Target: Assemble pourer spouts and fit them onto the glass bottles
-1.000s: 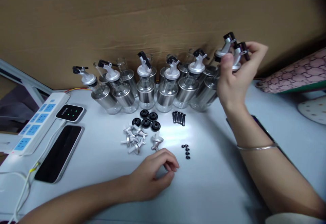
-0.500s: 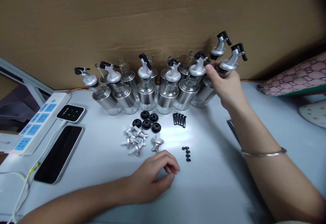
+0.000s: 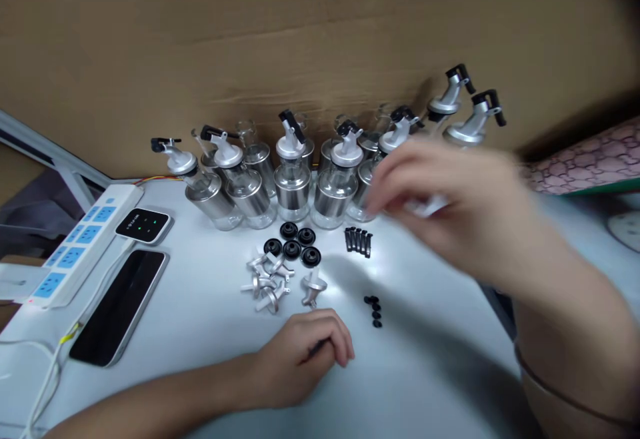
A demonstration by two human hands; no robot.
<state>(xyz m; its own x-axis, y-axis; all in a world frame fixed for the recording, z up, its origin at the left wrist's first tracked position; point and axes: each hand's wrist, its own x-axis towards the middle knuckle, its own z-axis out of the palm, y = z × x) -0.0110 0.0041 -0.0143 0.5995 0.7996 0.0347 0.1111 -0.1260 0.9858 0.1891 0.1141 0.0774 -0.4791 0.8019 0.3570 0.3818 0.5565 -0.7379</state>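
Note:
My left hand (image 3: 305,356) rests on the white table (image 3: 425,372), fingers curled in, nothing visible in them. It lies just in front of a pile of loose silver pourer spouts (image 3: 267,279). My right hand (image 3: 450,206) is blurred and hovers with loose fingers over the right side of the table, holding nothing. Behind it a row of glass-and-steel dispenser bottles (image 3: 293,182) stands against the cardboard wall; two capped bottles (image 3: 470,122) at the right end stand apart from the hand. Black round gaskets (image 3: 293,244), a row of black plugs (image 3: 359,239) and tiny black rings (image 3: 374,310) lie between my hands.
A white power strip with blue sockets (image 3: 75,242), a small black device with green lights (image 3: 144,224) and a dark phone (image 3: 120,306) lie at the left. A brown cardboard wall (image 3: 300,39) closes the back. A patterned cushion (image 3: 585,159) is at the far right.
My right hand has let go of the two capped bottles at the right end of the row and has swung left and toward me. My left hand has barely moved.

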